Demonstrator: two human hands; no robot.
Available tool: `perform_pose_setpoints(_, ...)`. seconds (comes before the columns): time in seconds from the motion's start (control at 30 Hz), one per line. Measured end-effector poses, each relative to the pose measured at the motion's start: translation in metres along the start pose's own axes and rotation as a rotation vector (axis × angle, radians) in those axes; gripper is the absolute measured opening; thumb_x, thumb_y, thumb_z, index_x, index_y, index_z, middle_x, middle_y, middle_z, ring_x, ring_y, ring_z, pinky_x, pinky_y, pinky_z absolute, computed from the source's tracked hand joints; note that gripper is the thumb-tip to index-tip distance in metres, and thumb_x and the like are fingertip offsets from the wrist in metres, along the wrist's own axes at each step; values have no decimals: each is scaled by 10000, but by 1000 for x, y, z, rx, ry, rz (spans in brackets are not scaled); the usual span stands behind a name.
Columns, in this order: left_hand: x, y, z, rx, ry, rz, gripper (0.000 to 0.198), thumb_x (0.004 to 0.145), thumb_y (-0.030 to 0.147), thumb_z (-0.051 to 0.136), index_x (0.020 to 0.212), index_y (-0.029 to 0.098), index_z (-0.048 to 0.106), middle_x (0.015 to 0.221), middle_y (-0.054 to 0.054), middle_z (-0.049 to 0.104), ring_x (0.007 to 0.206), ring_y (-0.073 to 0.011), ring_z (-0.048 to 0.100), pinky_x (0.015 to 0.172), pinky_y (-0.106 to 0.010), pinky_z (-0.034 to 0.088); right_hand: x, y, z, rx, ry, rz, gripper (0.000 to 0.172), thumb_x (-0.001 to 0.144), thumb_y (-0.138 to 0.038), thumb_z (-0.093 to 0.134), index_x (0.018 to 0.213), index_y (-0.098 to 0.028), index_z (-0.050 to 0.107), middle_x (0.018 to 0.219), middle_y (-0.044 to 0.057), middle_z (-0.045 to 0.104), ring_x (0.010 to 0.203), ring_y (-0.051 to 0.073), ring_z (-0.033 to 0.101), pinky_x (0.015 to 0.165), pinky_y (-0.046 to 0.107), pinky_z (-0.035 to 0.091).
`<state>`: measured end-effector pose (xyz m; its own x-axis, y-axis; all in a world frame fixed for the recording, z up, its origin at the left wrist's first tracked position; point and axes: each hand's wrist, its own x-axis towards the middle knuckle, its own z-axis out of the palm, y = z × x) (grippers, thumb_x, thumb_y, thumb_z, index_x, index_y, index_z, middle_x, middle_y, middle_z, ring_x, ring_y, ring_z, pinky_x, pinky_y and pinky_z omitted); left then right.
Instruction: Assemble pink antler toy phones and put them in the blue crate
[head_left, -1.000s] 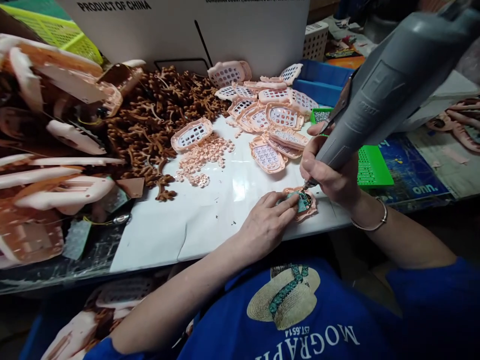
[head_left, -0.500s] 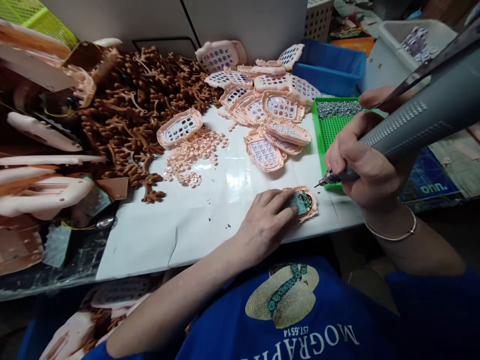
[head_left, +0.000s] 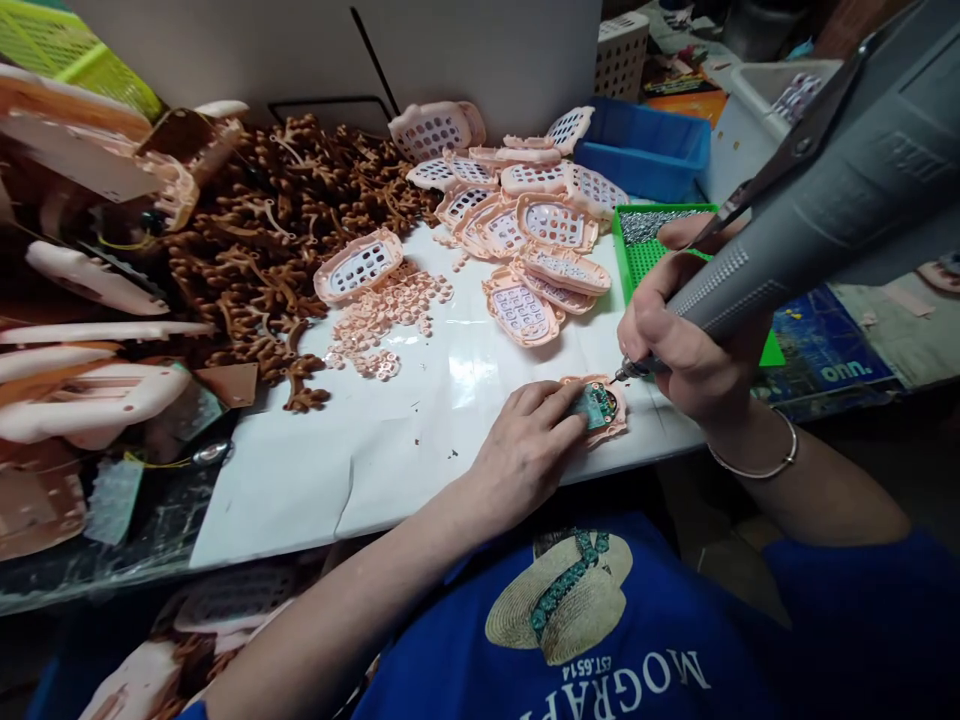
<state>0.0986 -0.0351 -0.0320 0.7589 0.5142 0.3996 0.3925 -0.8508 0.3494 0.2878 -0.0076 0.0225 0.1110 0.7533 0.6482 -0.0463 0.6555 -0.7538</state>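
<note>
My left hand presses a pink plastic shell onto the white table near its front edge, fingers closed over its left part. Inside the shell sits a green circuit board, half covered by my fingertips. My right hand is wrapped round a grey electric screwdriver, held at a slant. The bit of the screwdriver points down at the upper right edge of the shell; whether it touches cannot be made out. Behind my right hand stands a green tray with small silver screws.
Several pink shells with button holes are piled behind. Small pink rings lie left of them, beside a heap of brown plastic parts. A blue bin stands at the back. Larger pink housings crowd the left side.
My right hand has moved left and slightly down with the screwdriver, bringing its bit to the shell's edge. My left hand stays on the shell. The view has shifted slightly.
</note>
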Motion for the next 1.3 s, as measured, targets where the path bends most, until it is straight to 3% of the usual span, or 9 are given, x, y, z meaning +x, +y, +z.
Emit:
perform_pose_setpoints(0.1,-1,-3,1,-17,29,15,170,921,118,536,1062,139,629,1370,-161,603,1137,-271,532,926,-447,525,16,-5,-17,-19,12,-53,330,790,-289,741,1092,-332,616,618,-95,522,420,95,431,398,273,361)
perform_pose_setpoints(0.23,-2,-7,2,-62,43,37,222,897,76,531,1093,142,610,1379,-170,596,1149,-270,544,924,-461,534,41,-5,-64,-252,191,-137,313,777,-320,761,1038,-323,587,671,-93,589,460,92,492,446,272,412)
perform_pose_setpoints(0.37,-4,-9,2,-49,42,39,243,899,71,529,1120,150,590,1384,-172,589,1161,-284,538,925,-488,543,53,11,-110,-441,330,-142,332,751,-403,774,988,-325,555,637,-93,579,447,100,522,491,290,472)
perform_pose_setpoints(0.47,-5,-9,2,-32,27,37,266,897,56,528,1138,156,577,1396,-171,578,1172,-287,531,932,-489,545,51,27,-127,-515,359,-144,359,760,-464,745,1013,-307,545,573,-102,526,400,108,496,468,300,472)
perform_pose_setpoints(0.73,-6,-10,3,-14,15,47,306,882,32,553,1166,146,570,1403,-171,569,1205,-290,516,967,-478,530,40,43,-135,-525,297,-140,356,797,-472,724,1054,-313,535,613,-82,556,442,129,554,490,313,503)
perform_pose_setpoints(1.03,-4,-8,0,6,30,58,265,902,66,553,1151,152,581,1378,-172,586,1182,-287,529,946,-473,542,36,49,-132,-484,365,-170,346,771,-436,747,991,-289,525,596,-94,557,417,122,534,486,315,501)
perform_pose_setpoints(1.3,-1,-1,-1,-114,60,21,203,934,158,570,1134,163,610,1363,-166,582,1184,-270,535,955,-469,543,47,29,-120,-452,355,-172,292,784,-308,743,1008,-313,557,619,-94,573,430,102,490,483,308,443)
